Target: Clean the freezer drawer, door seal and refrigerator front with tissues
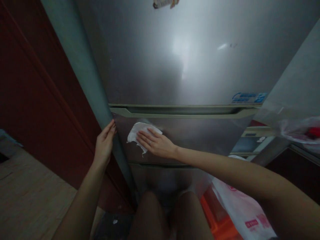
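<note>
A silver refrigerator (140, 60) fills the middle of the view. Against its middle drawer front (200, 133), my right hand (156, 142) presses a white cloth (136, 129) flat, fingers stretched over it and pointing left. The cloth has a ragged lower edge, and part of it is hidden under my palm. My left hand (105, 141) is at the left edge of the same drawer, fingertips touching the side, fingers close together with no object seen in them. A recessed handle strip (185, 115) runs just above the cloth.
A dark red door frame (50, 100) stands at the left. Low on the right are an orange crate (220, 226) and a white plastic bag (246, 206) with pink print. Clear plastic wrapping (295, 130) hangs at the far right. My knees are near the lowest drawer (162, 178).
</note>
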Motion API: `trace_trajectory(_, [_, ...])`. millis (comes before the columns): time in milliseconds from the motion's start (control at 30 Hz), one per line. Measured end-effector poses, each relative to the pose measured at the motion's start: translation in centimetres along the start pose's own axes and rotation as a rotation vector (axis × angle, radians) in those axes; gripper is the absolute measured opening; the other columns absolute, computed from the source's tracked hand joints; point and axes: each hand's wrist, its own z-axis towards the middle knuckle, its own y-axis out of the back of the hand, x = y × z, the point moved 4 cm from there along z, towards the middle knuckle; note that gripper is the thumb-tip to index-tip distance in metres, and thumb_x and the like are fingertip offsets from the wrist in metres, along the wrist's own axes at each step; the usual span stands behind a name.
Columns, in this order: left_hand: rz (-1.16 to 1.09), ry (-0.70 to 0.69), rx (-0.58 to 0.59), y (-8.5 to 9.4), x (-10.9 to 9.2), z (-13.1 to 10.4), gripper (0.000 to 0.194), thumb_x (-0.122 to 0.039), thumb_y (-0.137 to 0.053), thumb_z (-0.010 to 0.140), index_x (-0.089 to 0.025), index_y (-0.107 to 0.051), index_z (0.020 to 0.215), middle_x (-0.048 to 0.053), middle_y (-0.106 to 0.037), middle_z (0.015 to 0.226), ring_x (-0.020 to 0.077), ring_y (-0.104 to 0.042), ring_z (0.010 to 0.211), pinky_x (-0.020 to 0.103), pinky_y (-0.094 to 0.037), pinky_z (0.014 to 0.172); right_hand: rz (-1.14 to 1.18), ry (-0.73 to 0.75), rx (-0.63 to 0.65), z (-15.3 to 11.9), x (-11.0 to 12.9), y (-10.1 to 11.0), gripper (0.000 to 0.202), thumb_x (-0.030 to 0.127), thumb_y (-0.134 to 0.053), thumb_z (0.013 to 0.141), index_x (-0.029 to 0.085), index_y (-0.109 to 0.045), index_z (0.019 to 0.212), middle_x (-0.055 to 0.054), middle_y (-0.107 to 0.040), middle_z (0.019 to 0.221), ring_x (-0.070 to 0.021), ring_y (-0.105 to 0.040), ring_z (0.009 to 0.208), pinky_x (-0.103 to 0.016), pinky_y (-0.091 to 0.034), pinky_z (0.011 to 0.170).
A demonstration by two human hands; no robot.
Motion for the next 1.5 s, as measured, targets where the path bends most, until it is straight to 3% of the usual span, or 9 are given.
trace_trajectory(167, [0.001,0.035,-0.015,-0.1,-0.2,-0.2,0.049,-0.037,-0.062,0.082,-0.020,-0.059,0.128,0.009,-0.054,0.139,0.0236,-0.051,0.127,0.039,-0.036,0.112,0.023,0.014,0.002,0.4,-0.2,0.4,0.037,0.016,-0.037,0.095,0.001,-0.055,0.123,-0.018,-0.055,0.136,-0.0290,-0.048,0.129,-0.050,-0.039,0.110])
trace_trajectory(400, [0.016,0.001,-0.007,-0.2,-0.5,-0.4,0.046,-0.038,-0.060,0.084,-0.022,-0.059,0.127,0.007,-0.053,0.141,0.0225,-0.050,0.129,0.038,-0.036,0.112,0.146,-0.022,-0.105,1.6,-3.3,3.2,0.037,0.011,-0.034,0.096,0.005,-0.052,0.127,-0.018,-0.048,0.142,-0.0256,-0.035,0.139,-0.055,-0.030,0.114])
trace_trajectory(567, [0.039,0.004,-0.007,-0.2,-0.4,-0.4,0.044,-0.037,-0.058,0.085,-0.023,-0.059,0.127,0.007,-0.054,0.139,0.0225,-0.050,0.129,0.041,-0.036,0.112,0.126,-0.033,-0.071,1.2,-4.0,1.9,0.037,0.011,-0.035,0.096,0.003,-0.052,0.127,-0.019,-0.050,0.141,-0.0253,-0.038,0.137,-0.052,-0.035,0.113])
trace_trajectory(700, [0.017,0.014,-0.014,0.0,-0.2,-0.3,0.044,-0.037,-0.060,0.084,-0.023,-0.060,0.126,0.007,-0.054,0.139,0.0231,-0.051,0.128,0.041,-0.035,0.113,0.110,0.005,-0.062,0.3,-2.2,0.0,0.036,0.012,-0.036,0.096,0.002,-0.055,0.124,-0.017,-0.053,0.138,-0.0266,-0.043,0.134,-0.051,-0.037,0.112])
trace_trajectory(933, [0.006,0.021,-0.010,-0.3,-0.5,-0.4,0.043,-0.036,-0.059,0.085,-0.023,-0.060,0.126,0.007,-0.053,0.140,0.0225,-0.051,0.128,0.041,-0.035,0.113,0.256,0.161,0.072,-4.2,4.8,-4.9,0.032,0.014,-0.043,0.094,0.002,-0.062,0.117,-0.017,-0.061,0.128,-0.0257,-0.050,0.128,-0.046,-0.037,0.112])
trace_trajectory(1100, [0.002,0.008,-0.006,-0.3,-0.4,-0.4,0.044,-0.036,-0.059,0.085,-0.023,-0.059,0.127,0.007,-0.054,0.139,0.0229,-0.050,0.129,0.042,-0.034,0.113,0.332,0.281,0.196,-6.6,6.5,-6.8,0.026,0.016,-0.048,0.093,0.007,-0.070,0.103,-0.013,-0.065,0.124,-0.0262,-0.050,0.129,-0.046,-0.035,0.114])
trace_trajectory(1267, [0.014,0.013,-0.012,-0.2,-0.3,-0.3,0.042,-0.036,-0.059,0.085,-0.025,-0.060,0.126,0.006,-0.054,0.139,0.0234,-0.050,0.129,0.042,-0.035,0.113,0.261,0.317,0.208,-5.9,4.7,-5.2,0.023,0.019,-0.052,0.091,0.012,-0.072,0.097,-0.010,-0.067,0.122,-0.0269,-0.048,0.130,-0.048,-0.028,0.117])
trace_trajectory(1400, [0.018,0.010,-0.010,-0.2,-0.4,-0.4,0.043,-0.035,-0.058,0.085,-0.024,-0.060,0.127,0.007,-0.054,0.139,0.0231,-0.050,0.129,0.041,-0.035,0.113,0.201,0.208,0.114,-3.8,1.1,-2.4,0.031,0.020,-0.045,0.095,0.007,-0.065,0.115,-0.010,-0.064,0.127,-0.0257,-0.045,0.132,-0.045,-0.029,0.117])
trace_trajectory(1500, [0.002,0.019,-0.008,-0.3,-0.5,-0.4,0.043,-0.035,-0.059,0.085,-0.024,-0.059,0.127,0.007,-0.054,0.139,0.0222,-0.050,0.128,0.041,-0.035,0.113,0.153,0.157,0.027,-1.8,-2.2,0.0,0.032,0.017,-0.041,0.096,0.004,-0.062,0.118,-0.010,-0.063,0.128,-0.0253,-0.046,0.131,-0.047,-0.032,0.116])
